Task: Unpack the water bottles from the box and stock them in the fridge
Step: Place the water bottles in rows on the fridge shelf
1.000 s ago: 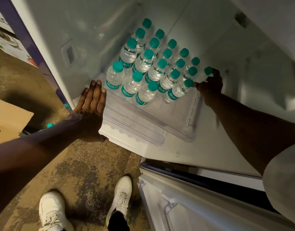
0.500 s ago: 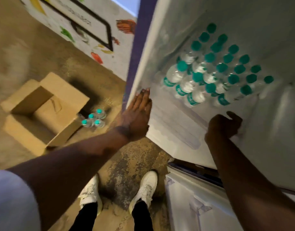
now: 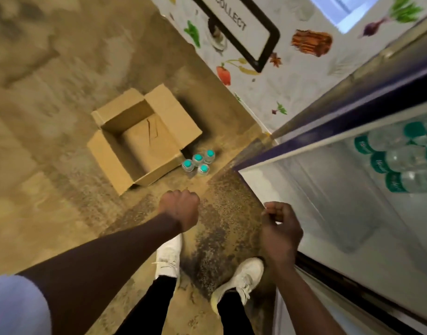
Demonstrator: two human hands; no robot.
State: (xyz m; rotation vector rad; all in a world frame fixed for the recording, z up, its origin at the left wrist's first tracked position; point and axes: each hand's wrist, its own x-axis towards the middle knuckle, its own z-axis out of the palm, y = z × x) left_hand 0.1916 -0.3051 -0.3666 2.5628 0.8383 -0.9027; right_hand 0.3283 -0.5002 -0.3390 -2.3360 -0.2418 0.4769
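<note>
An open cardboard box (image 3: 116,153) sits on the floor with nothing visible inside. Right beside its near-right corner stand several small water bottles (image 3: 199,162) with teal caps. At the right, the open fridge (image 3: 328,194) holds rows of teal-capped bottles (image 3: 401,163) on a clear shelf. My left hand (image 3: 180,209) hangs over the floor below the loose bottles, fingers curled under, holding nothing. My right hand (image 3: 280,228) is in front of the fridge's lower edge, fingers curled, also with nothing in it.
A wall (image 3: 268,76) with vegetable pictures and a black-framed sign stands behind the box. The mottled brown floor (image 3: 62,93) stretches left. My two white shoes (image 3: 169,257) stand below my hands. The fridge door's dark edge (image 3: 352,110) runs diagonally at right.
My view swung left from the fridge to the floor and box. My left hand left the fridge's edge and curled. My right hand drew back out of the fridge from the stocked bottles.
</note>
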